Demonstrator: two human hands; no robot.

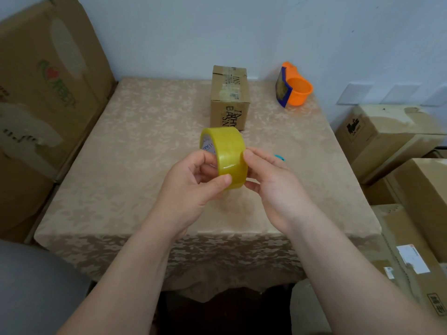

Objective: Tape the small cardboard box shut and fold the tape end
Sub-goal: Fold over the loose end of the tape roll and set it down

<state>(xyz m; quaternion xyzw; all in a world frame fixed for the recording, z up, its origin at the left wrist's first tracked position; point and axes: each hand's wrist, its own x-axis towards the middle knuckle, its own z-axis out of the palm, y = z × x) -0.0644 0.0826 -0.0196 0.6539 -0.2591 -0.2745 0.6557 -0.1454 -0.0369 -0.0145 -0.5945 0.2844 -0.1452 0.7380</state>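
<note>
Nearest: both forearms bare, reaching in from the lower edge over the table (108,189), which wears a beige floral cloth. Left hand (193,187) grasping the tape roll (226,155) — thumb pressed on the outer yellow band near the lower rim, fingers curled into the core on the printed side. Right hand (273,187) closed on the roll's opposite side, thumb tip laid on the band, fingers tucked behind and below. Roll held on edge, lifted off the cloth, roughly mid-table. Loose tape end not discernible. Just past the right hand, a sliver of something teal (280,157) on the cloth, mostly hidden, unidentifiable. Farther back, box (229,97) resting on the table toward the far edge, apart from the hands; top flaps down, pale old tape strips along the top, black lettering on top and near face. Beyond and right of it, orange dispenser (294,86) with a blue panel, near the far right corner. Large cartons (48,93) stacked left and right of the table. Pale wall (242,27) behind.
</note>
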